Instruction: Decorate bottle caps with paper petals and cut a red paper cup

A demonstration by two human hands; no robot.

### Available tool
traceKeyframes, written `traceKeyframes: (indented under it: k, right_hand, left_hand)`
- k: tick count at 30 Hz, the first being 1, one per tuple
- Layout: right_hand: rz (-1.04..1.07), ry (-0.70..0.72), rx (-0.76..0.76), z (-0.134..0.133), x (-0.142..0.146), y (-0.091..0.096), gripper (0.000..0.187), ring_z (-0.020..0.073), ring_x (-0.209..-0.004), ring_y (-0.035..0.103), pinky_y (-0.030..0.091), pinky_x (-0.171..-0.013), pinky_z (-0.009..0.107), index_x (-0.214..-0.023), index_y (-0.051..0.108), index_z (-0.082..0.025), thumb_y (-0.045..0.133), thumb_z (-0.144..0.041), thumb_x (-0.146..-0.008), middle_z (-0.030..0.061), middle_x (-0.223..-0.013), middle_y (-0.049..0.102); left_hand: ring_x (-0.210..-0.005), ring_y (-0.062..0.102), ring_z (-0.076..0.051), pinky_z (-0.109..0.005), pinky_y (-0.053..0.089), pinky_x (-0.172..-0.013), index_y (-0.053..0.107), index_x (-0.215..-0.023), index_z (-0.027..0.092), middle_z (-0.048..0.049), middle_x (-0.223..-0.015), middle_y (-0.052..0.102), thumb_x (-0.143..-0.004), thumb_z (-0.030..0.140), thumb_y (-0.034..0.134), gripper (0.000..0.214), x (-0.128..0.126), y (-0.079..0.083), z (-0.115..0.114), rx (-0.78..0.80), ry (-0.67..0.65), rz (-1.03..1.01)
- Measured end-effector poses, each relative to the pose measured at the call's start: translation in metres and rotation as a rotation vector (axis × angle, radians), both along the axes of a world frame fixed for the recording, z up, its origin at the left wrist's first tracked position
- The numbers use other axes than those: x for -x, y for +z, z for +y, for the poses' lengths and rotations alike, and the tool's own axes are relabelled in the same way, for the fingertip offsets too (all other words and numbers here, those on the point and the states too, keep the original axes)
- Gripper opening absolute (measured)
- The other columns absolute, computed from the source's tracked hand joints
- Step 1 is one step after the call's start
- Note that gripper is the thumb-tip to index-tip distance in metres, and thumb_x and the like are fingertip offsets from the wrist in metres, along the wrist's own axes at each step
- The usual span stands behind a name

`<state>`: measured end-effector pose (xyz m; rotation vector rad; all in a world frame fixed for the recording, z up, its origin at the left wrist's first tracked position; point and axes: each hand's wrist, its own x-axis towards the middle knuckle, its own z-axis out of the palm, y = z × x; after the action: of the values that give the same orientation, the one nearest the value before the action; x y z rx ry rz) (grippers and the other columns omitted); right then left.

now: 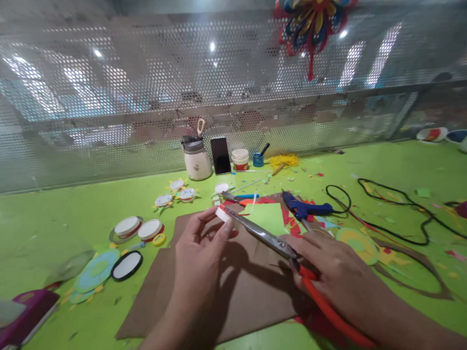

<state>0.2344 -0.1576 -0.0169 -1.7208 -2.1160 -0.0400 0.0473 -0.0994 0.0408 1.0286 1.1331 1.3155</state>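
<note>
Your left hand [202, 243] raised over cardboard [250, 303], pinching white disc [222, 213]; your right hand [332, 263], angled inward, wrapped round red-handled scissors [275, 243] pointing toward disc.

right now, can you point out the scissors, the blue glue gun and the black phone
Scissors [277, 241], head view: blades near the pivot
Blue glue gun [304, 208], head view: middle of its body
Black phone [221, 156], head view: middle of its screen
</note>
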Motion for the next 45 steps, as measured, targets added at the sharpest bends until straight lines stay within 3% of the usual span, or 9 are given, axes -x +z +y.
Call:
traceKeyframes:
  k: [6, 18, 23, 32, 37, 45]
  right_hand:
    - [-0.017, -0.001, 0.003, 0.0005, 0.0004, 0.0021, 0.049, 0.0309, -0.094, 0.06, 0.05, -0.082, 0.048, -0.125, 0.061, -0.02, 0.059, -0.013, -0.077, 0.011, -0.092, 0.065]
    - [-0.026, 0.012, -0.024, -0.0006, 0.001, 0.0023, 0.048, 0.0321, -0.096, 0.062, 0.046, -0.092, 0.058, -0.126, 0.061, -0.018, 0.056, -0.012, -0.078, 0.0114, -0.092, 0.068]
    - [0.006, 0.019, -0.011, -0.0002, 0.0004, 0.0041, 0.045, 0.0305, -0.093, 0.064, 0.051, -0.086, 0.052, -0.124, 0.063, -0.019, 0.055, -0.012, -0.08, 0.0112, -0.091, 0.069]
    - [0.017, -0.005, 0.02, -0.0009, 0.0016, 0.0068, 0.048, 0.033, -0.101, 0.061, 0.048, -0.089, 0.054, -0.123, 0.063, -0.021, 0.057, -0.011, -0.076, 0.011, -0.095, 0.068]
    - [0.027, 0.0, -0.024, -0.001, 0.0029, 0.0083, 0.042, 0.0273, -0.093, 0.063, 0.049, -0.086, 0.043, -0.116, 0.066, -0.022, 0.058, -0.011, -0.076, 0.0086, -0.091, 0.069]
    - [0.018, 0.017, -0.069, -0.001, 0.002, 0.0081, 0.041, 0.0259, -0.089, 0.064, 0.049, -0.087, 0.043, -0.117, 0.065, -0.022, 0.056, -0.013, -0.078, 0.0077, -0.088, 0.07]
  left_hand:
    - [-0.083, 0.069, -0.024, -0.031, 0.056, -0.061, 0.063, -0.114, 0.021, -0.0108, -0.105, 0.072, -0.07, 0.038, 0.078, 0.05, -0.0007, 0.002, -0.0014, 0.009, -0.011, -0.002]
    - [-0.095, 0.069, -0.026, -0.031, 0.057, -0.064, 0.063, -0.111, 0.021, -0.0118, -0.113, 0.07, -0.07, 0.032, 0.078, 0.045, 0.0008, 0.0009, -0.0022, -0.049, -0.038, -0.012]
    - [-0.094, 0.069, -0.027, -0.033, 0.058, -0.067, 0.064, -0.113, 0.022, -0.0116, -0.11, 0.071, -0.067, 0.031, 0.08, 0.049, 0.0011, 0.002, -0.003, -0.066, -0.018, -0.001]
    - [-0.116, 0.061, -0.026, -0.038, 0.05, -0.096, 0.062, -0.113, 0.019, -0.0122, -0.121, 0.067, -0.079, 0.027, 0.07, 0.036, 0.0016, 0.0001, 0.0037, -0.131, -0.006, -0.001]
    - [-0.111, 0.064, -0.026, -0.036, 0.053, -0.09, 0.064, -0.11, 0.019, -0.0111, -0.117, 0.07, -0.078, 0.029, 0.072, 0.035, 0.0013, -0.0026, 0.0044, -0.127, -0.009, -0.01]
    - [-0.101, 0.068, -0.027, -0.035, 0.056, -0.077, 0.065, -0.112, 0.021, -0.0119, -0.115, 0.07, -0.071, 0.032, 0.078, 0.044, 0.0003, 0.0008, 0.0004, -0.083, 0.008, 0.035]
